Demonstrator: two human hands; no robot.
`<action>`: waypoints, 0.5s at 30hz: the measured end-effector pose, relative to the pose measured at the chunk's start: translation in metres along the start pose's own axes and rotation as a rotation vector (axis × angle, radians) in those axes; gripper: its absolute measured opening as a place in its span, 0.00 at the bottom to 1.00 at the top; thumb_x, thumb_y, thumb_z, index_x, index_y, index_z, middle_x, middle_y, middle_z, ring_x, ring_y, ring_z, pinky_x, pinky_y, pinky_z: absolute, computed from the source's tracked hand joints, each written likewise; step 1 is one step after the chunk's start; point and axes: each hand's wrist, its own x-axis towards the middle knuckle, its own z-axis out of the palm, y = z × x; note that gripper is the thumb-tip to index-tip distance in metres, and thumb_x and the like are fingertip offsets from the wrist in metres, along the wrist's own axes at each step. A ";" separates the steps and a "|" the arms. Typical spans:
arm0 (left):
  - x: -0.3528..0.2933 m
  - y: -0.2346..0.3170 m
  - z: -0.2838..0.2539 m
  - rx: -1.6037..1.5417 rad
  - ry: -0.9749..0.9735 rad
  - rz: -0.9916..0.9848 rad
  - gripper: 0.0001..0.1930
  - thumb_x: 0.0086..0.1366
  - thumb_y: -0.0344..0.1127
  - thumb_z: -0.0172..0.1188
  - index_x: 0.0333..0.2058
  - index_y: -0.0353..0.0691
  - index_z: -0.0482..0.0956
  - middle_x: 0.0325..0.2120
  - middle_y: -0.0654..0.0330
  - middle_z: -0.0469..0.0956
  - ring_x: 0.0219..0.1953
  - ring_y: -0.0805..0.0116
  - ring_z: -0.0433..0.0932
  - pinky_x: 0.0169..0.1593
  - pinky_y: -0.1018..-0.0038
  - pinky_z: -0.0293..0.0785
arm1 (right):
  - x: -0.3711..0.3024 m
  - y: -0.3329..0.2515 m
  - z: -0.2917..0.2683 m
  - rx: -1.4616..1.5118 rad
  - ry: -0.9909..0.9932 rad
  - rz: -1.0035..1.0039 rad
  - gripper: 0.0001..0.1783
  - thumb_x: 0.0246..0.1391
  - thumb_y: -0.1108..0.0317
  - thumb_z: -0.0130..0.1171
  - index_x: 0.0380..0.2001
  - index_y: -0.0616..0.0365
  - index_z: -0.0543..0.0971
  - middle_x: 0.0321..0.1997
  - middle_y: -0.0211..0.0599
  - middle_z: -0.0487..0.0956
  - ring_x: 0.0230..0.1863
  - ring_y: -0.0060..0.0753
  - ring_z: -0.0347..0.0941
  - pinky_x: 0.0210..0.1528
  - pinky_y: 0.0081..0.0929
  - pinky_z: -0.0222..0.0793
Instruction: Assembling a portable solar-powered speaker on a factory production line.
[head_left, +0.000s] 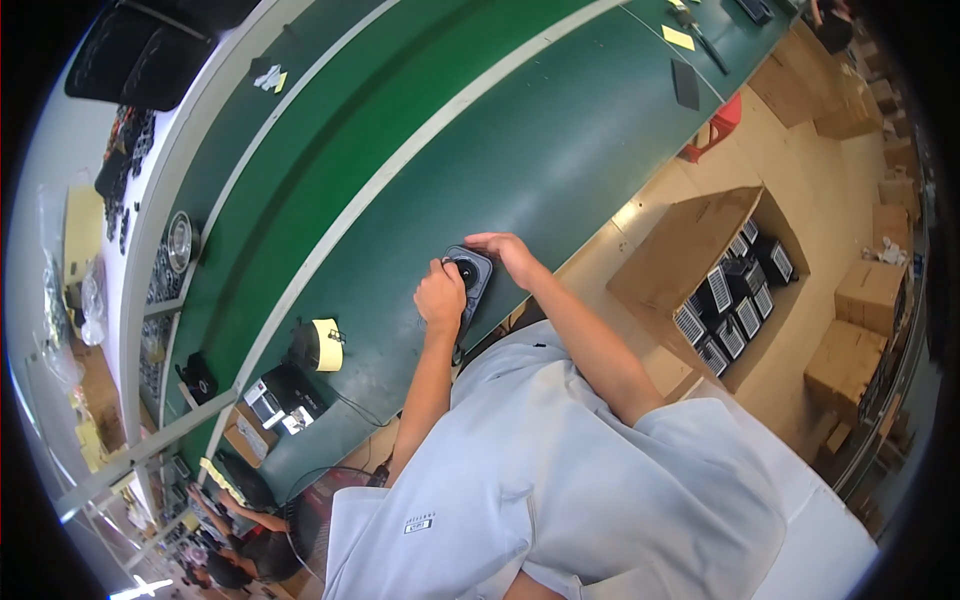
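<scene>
At the centre of the frame, against the green counter (570, 165), a dark grey device (482, 273) with a round black part sits between the hands; the left hand (440, 292) curls at its left side, fingertips partly hidden, so whether they grip it cannot be told; the right hand (508, 257), fingers outstretched and not closed, lies at its upper right edge; the device's lower end, near the pale shirt (570, 440), is hard to make out.
</scene>
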 end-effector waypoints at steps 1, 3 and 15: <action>0.001 0.002 0.001 -0.009 -0.003 -0.016 0.18 0.71 0.46 0.44 0.34 0.39 0.76 0.27 0.43 0.82 0.31 0.39 0.82 0.37 0.46 0.77 | 0.003 0.001 0.007 -0.012 -0.005 0.012 0.24 0.55 0.71 0.42 0.53 0.60 0.79 0.50 0.50 0.81 0.57 0.49 0.75 0.64 0.36 0.65; 0.001 0.005 0.000 -0.019 -0.054 -0.026 0.18 0.71 0.46 0.44 0.34 0.39 0.75 0.28 0.44 0.82 0.31 0.39 0.82 0.37 0.46 0.77 | 0.008 0.014 0.023 -1.004 0.274 -0.237 0.20 0.61 0.64 0.43 0.45 0.64 0.80 0.44 0.56 0.80 0.49 0.57 0.76 0.55 0.44 0.70; 0.008 -0.002 -0.002 -0.126 -0.089 -0.082 0.16 0.67 0.45 0.50 0.32 0.38 0.75 0.27 0.46 0.82 0.28 0.43 0.82 0.34 0.50 0.78 | 0.004 0.013 0.058 -1.135 0.535 -0.391 0.20 0.63 0.59 0.47 0.38 0.63 0.83 0.37 0.52 0.81 0.38 0.59 0.76 0.46 0.48 0.71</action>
